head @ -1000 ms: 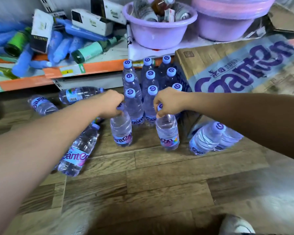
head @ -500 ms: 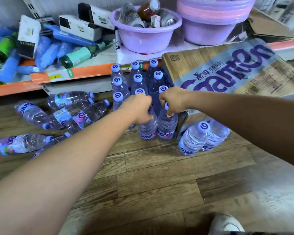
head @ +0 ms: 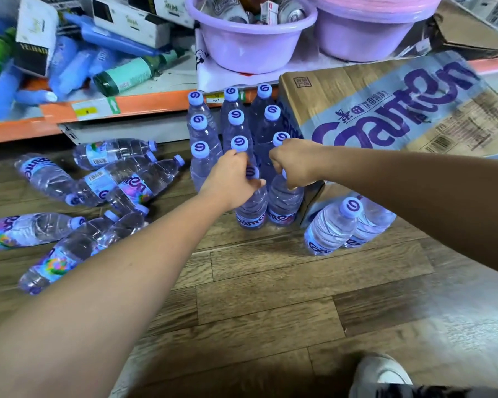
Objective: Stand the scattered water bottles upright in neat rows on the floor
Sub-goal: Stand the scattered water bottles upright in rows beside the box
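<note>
Gripping a clear plastic water bottle with a lilac cap (head: 250, 214) at its neck, the left hand (head: 230, 179) is wrapping it with fully curled fingers. The right hand (head: 296, 165) is pinching the cap end of a second clear bottle (head: 285, 205). Both bottles are standing upright on the brown wooden floor (head: 270, 282), touching each other, just beside the printed cardboard box (head: 385, 116) and at the front of the standing rows (head: 236, 122). To the left, several scattered bottles (head: 138, 185) are lying on their sides. The two more bottles (head: 331, 228) are waiting to the right, near the box corner, and I cannot tell if they are leaning.

These bottles are looking full, so each one is probably being rather heavy for its size, and the thin walls are likely giving way under a hard squeeze. The smooth label is probably slipping in the fingers. The stiff neck under the cap is seeming the best place to hold. Being tall and narrow, a bottle is easily tipping its neighbours, so gentle placing is needed.
</note>
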